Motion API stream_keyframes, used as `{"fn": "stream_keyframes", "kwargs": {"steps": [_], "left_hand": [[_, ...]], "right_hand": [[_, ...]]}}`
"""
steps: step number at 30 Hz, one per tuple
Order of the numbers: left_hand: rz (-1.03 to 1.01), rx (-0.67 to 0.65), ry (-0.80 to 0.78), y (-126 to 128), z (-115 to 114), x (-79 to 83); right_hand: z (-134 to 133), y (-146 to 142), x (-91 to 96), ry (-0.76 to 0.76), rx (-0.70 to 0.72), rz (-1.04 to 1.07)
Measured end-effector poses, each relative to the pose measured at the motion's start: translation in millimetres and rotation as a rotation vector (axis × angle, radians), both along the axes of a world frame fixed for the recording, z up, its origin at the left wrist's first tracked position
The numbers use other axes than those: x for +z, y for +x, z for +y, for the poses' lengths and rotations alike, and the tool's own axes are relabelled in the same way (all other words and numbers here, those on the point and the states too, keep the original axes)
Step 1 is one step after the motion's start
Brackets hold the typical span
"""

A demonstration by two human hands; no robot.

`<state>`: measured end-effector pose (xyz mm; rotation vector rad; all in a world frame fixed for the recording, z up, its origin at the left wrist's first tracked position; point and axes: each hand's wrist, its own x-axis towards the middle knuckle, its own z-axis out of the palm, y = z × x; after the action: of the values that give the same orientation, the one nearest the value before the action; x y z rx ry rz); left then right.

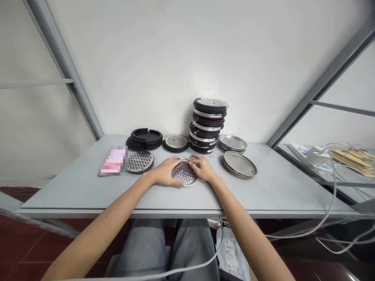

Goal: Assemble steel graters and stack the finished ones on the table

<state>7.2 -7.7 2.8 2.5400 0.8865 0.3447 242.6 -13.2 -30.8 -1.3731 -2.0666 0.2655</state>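
Note:
A round metal dish with a perforated plate (185,175) in it lies flat on the table in front of me. My left hand (166,171) wraps around its left side, with the thumb at the near rim and the fingers at the far rim. From the right, my right hand (204,168) grips the far right rim, its bent fingers touching the plate. Left of them is a stack of perforated metal discs (140,161). To the right sit stacked plain metal dishes (240,164). Behind my hands, a perforated disc rests in a black ring (175,143).
A tall stack of black rings and metal dishes (208,125) stands against the wall. Black rings (145,137) pile at back left, near a pink item (114,160). More perforated dishes (233,143) and a small metal ring (211,156) lie right. A white cable (334,187) hangs at right.

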Motion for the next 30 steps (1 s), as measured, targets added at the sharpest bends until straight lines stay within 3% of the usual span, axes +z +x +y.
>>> {"fn": "stream_keyframes", "kwargs": {"steps": [5, 15, 30], "left_hand": [[0.018, -0.004, -0.023, -1, -3, 2.4], [-0.029, 0.058, -0.002, 2, -2, -9.1], [0.006, 0.104, 0.048, 4, -5, -8.4]], "right_hand": [[-3, -3, 3.2, 0.014, 0.007, -0.005], [-2, -10, -2.5, -0.06, 0.054, -0.133], [3, -7, -0.1, 0.031, 0.119, -0.097]]}}
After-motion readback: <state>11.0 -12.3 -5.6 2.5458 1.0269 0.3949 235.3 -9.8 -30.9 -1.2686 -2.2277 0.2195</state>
